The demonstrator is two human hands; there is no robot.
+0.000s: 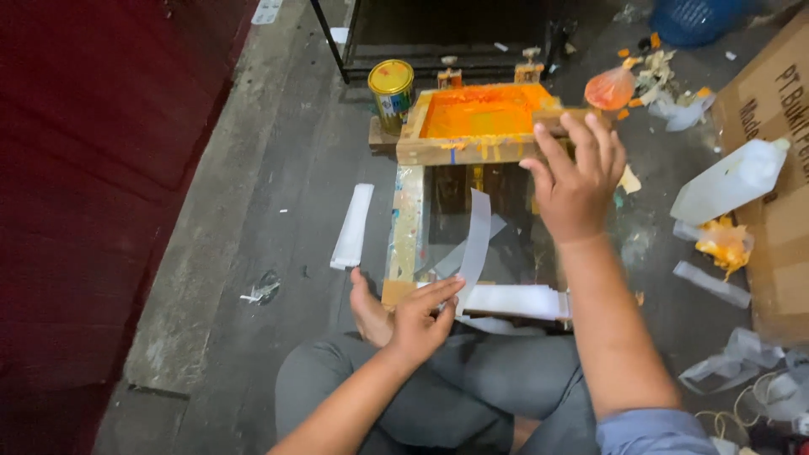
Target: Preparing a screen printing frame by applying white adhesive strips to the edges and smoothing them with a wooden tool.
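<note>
A wooden screen-printing frame (425, 150) smeared with orange ink is tilted up on its far hinge. My right hand (575, 183) rests on its right edge with fingers spread over the wood. My left hand (421, 318) pinches a narrow white paper strip (476, 240) that stands up in front of the glass base (455, 211). A stack of white strips (514, 301) lies at the near edge of the base, beside my crossed legs in grey trousers.
A yellow-lidded tin (391, 93) stands left of the frame. Another white strip bundle (352, 226) lies on the concrete floor. A white plastic jug (729, 179), cardboard box (779, 135), orange-stained bag (608, 88) and scraps sit right. A red wall (93, 168) runs along the left.
</note>
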